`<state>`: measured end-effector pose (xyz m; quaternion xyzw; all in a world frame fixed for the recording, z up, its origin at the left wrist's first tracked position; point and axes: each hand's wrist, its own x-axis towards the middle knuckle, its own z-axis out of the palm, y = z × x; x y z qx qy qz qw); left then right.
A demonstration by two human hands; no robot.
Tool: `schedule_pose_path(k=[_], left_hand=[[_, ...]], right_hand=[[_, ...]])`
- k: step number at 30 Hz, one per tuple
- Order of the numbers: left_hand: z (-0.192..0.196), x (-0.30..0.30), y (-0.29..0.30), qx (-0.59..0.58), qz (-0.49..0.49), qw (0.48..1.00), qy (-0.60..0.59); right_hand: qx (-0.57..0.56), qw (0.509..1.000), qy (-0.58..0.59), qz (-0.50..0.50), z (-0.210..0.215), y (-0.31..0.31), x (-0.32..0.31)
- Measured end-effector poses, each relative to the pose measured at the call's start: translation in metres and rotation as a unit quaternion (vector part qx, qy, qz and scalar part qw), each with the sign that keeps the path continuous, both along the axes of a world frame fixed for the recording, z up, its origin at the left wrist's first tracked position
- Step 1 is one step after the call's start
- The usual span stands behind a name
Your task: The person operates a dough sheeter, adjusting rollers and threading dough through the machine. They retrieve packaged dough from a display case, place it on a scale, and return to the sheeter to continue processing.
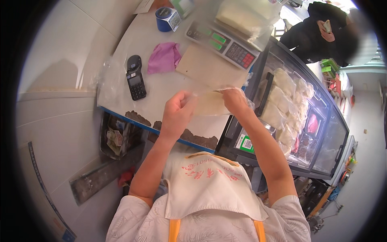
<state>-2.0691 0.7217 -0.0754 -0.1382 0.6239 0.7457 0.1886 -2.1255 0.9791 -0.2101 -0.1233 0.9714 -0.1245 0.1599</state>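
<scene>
A pale worktop (161, 92) with a blue front edge fills the middle of the head view, running up to a white wall on the person's left. To the right stands a glass-topped display freezer (322, 133) with dark frames, packed with pale wrapped blocks (284, 101) and some pink and red packs deeper in. At the far end of the worktop sits an electronic scale (225, 42) with green displays and a keypad with red keys, its tray covered in clear film. Just in front of it lies a beige cutting board (209, 66).

Over the worktop's near edge, the person's left hand (177, 113) and right hand (234, 99) hold a thin clear plastic bag (211, 103) between them, a pale flat piece showing inside it. The fingers of the left hand are pinched narrow on the bag's left edge; the fingers of the right hand are closed on its upper right edge, with film bunched over the knuckles. The bag hangs above the worktop, just before the cutting board.

Left of the board lies a crumpled pink cloth (163, 58), and near it a black handheld card terminal (135, 77). A blue roll of tape (166, 19) stands at the far left corner. Below the worktop's edge, an open drawer (117, 139) shows banknotes. Beyond the freezer stands another person in dark clothes (318, 30).
</scene>
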Motion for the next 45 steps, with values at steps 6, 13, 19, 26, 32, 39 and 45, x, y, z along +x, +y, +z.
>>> schedule_pose_path(k=[6, 13, 19, 26, 32, 39, 45], left_hand=[[0.012, 0.006, -0.002, 0.009, -0.01, 0.999, -0.032], [0.023, 0.009, -0.006, 0.002, -0.033, 0.997, -0.066], [0.006, -0.004, 0.003, -0.043, 0.006, 0.999, 0.009], [0.015, -0.002, -0.001, -0.075, -0.042, 0.996, -0.039], [0.028, -0.018, -0.02, -0.199, -0.115, 0.973, 0.021], [0.056, -0.059, -0.016, -0.27, -0.111, 0.954, 0.063], [0.065, -0.026, -0.001, -0.393, -0.152, 0.896, 0.141]], right_hand=[[-0.02, 0.999, -0.027, 0.011, -0.006, 0.007, 0.003], [-0.022, 0.993, -0.1, -0.064, -0.005, 0.006, 0.015], [-0.009, 0.993, -0.101, -0.053, 0.016, -0.001, 0.01], [0.041, 0.994, -0.099, 0.033, 0.059, -0.005, 0.016], [-0.139, 0.986, 0.043, 0.086, 0.195, 0.013, -0.022], [-0.126, 0.971, 0.201, -0.022, 0.249, 0.066, -0.238], [0.066, 0.978, 0.168, 0.107, 0.143, 0.063, -0.37]])
